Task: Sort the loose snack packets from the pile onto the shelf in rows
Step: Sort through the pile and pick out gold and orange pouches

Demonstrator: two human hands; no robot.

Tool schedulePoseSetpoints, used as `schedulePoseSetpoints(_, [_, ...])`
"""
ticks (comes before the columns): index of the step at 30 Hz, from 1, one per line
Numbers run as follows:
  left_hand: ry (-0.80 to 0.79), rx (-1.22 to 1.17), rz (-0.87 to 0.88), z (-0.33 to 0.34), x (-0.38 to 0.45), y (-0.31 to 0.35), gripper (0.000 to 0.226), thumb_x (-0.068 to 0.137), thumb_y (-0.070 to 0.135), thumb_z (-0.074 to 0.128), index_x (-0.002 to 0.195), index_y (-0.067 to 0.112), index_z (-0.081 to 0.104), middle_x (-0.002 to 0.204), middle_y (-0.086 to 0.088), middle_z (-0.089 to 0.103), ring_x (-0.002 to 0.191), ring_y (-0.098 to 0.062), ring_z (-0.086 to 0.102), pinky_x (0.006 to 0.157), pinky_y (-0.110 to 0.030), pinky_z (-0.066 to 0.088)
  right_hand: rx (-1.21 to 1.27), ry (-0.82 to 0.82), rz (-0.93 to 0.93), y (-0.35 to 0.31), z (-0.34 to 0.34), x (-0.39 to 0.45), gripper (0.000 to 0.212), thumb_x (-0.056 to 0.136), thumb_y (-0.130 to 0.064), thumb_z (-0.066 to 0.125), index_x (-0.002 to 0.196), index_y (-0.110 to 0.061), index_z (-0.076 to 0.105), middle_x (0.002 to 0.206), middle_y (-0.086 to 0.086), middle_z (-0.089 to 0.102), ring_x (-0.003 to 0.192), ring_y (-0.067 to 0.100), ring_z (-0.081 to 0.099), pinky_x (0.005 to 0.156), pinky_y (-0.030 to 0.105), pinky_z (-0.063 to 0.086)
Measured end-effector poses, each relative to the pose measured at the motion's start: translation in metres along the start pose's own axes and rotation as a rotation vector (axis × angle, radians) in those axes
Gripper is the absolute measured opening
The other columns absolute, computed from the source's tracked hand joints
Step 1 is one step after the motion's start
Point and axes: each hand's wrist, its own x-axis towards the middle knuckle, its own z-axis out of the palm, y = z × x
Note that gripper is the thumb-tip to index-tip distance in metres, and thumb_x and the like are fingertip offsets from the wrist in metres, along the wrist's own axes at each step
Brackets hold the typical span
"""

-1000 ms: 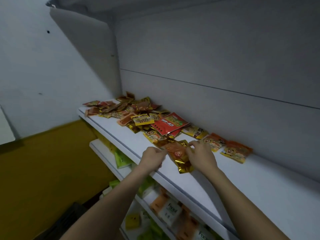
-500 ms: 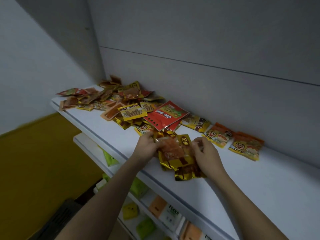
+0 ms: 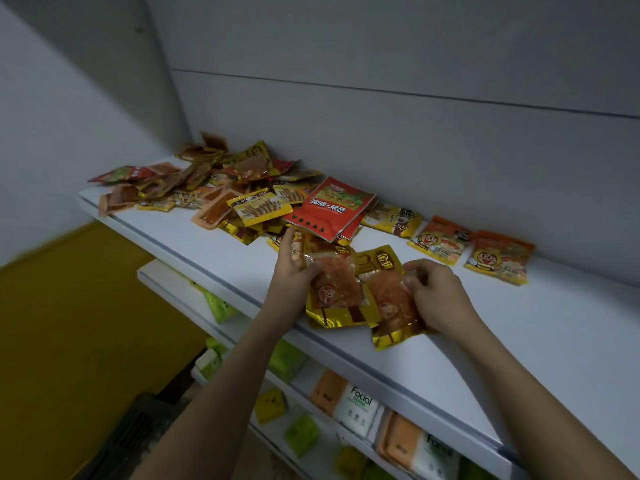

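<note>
Left hand (image 3: 292, 271) gripping a gold packet (image 3: 334, 292), right hand (image 3: 438, 294) pinching a second gold packet (image 3: 391, 303) just beside it, both at the white shelf (image 3: 519, 327) edge, pile (image 3: 221, 188) beyond the left hand, orange packets (image 3: 467, 249) in a row beyond the right

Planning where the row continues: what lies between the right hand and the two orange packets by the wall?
Bare white shelf separates the right hand from the orange packets, seen from the head view.
</note>
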Motion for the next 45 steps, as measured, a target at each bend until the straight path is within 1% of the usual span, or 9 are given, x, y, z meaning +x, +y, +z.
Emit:
schedulePoseSetpoints(5, [-0.121,-0.053,0.069,0.002,-0.006,0.008,0.071,0.097,-0.006,0.055,0.145,0.042,0.035,0.125,0.021,0.055,0.106,-0.007,0.069,0.080,-0.033,0.061,0.137,0.228,0.008,0.009,-0.009,0.006,0.022,0.098,-0.001,0.046,0.114,-0.007,0.059,0.117,0.013,0.056,0.107,0.029,0.054,0.083,0.029,0.036])
schedulePoseSetpoints(11, [-0.130,0.167,0.115,-0.001,-0.012,0.009,0.032,0.097,-0.001,0.054,0.098,0.022,0.076,0.107,0.011,0.074,0.107,-0.012,0.067,0.081,-0.022,0.055,0.455,0.317,0.019,-0.009,-0.019,-0.006,0.019,0.102,-0.006,0.043,0.115,-0.013,0.056,0.107,0.002,0.054,0.091,0.013,0.052,0.069,0.018,0.040])
schedulePoseSetpoints(16, [-0.064,0.111,0.051,0.004,-0.013,0.016,0.028,0.101,0.015,0.055,0.099,0.030,0.079,0.108,-0.001,0.076,0.105,-0.027,0.070,0.087,-0.043,0.058,0.572,0.244,-0.080,-0.036,-0.010,-0.018,0.022,0.102,-0.002,0.044,0.115,-0.015,0.054,0.096,-0.006,0.051,0.079,-0.010,0.054,0.060,0.005,0.039])
schedulePoseSetpoints(19, [-0.087,-0.002,-0.025,0.005,-0.017,0.033,0.029,0.103,0.031,0.050,0.096,0.030,0.078,0.099,0.000,0.077,0.096,-0.018,0.073,0.079,-0.033,0.058,0.586,0.178,-0.165,-0.057,-0.003,-0.016,0.023,0.101,0.001,0.043,0.117,-0.014,0.051,0.095,-0.010,0.050,0.068,-0.021,0.050,0.057,0.002,0.039])
schedulePoseSetpoints(25, [-0.011,-0.014,0.108,-0.036,-0.010,0.064,0.027,0.091,0.026,0.068,0.115,0.014,0.070,0.110,-0.006,0.075,0.105,-0.024,0.071,0.086,-0.035,0.059,0.584,0.015,-0.272,-0.115,0.033,0.004,0.022,0.100,-0.006,0.046,0.114,-0.022,0.050,0.094,-0.012,0.048,0.076,-0.006,0.053,0.074,0.027,0.052])
schedulePoseSetpoints(33, [0.232,0.077,0.129,-0.172,0.041,0.066,0.024,0.093,0.015,0.068,0.117,0.018,0.066,0.109,-0.001,0.075,0.102,-0.023,0.072,0.087,-0.039,0.059,0.462,-0.205,-0.386,-0.204,0.116,0.058,0.013,0.097,-0.015,0.056,0.102,-0.026,0.052,0.092,0.007,0.058,0.077,0.012,0.055,0.062,0.018,0.043])
schedulePoseSetpoints(39, [0.327,0.134,0.157,-0.297,0.105,0.070,0.023,0.092,0.025,0.071,0.113,0.029,0.062,0.117,0.012,0.066,0.108,-0.004,0.066,0.084,-0.029,0.059,0.413,-0.292,-0.262,-0.286,0.197,0.140,0.007,0.095,-0.016,0.058,0.095,-0.023,0.057,0.088,0.003,0.062,0.073,0.018,0.061,0.064,0.034,0.049])
schedulePoseSetpoints(42, [0.308,0.129,0.147,-0.348,0.144,0.080,0.023,0.093,0.021,0.069,0.112,0.031,0.061,0.120,-0.004,0.069,0.108,-0.020,0.069,0.090,-0.043,0.058,0.286,-0.278,-0.185,-0.324,0.234,0.186,0.008,0.095,-0.019,0.060,0.096,-0.013,0.057,0.081,0.004,0.062,0.071,0.020,0.058,0.062,0.030,0.044])
schedulePoseSetpoints(45, [0.292,0.124,0.173,-0.381,0.183,0.091,0.021,0.094,0.011,0.065,0.106,0.029,0.061,0.105,0.002,0.073,0.099,-0.019,0.071,0.078,-0.031,0.058,0.185,-0.219,-0.087,-0.340,0.270,0.230,0.020,0.094,-0.018,0.063,0.082,-0.006,0.054,0.071,0.010,0.054,0.068,0.025,0.053,0.063,0.032,0.037])
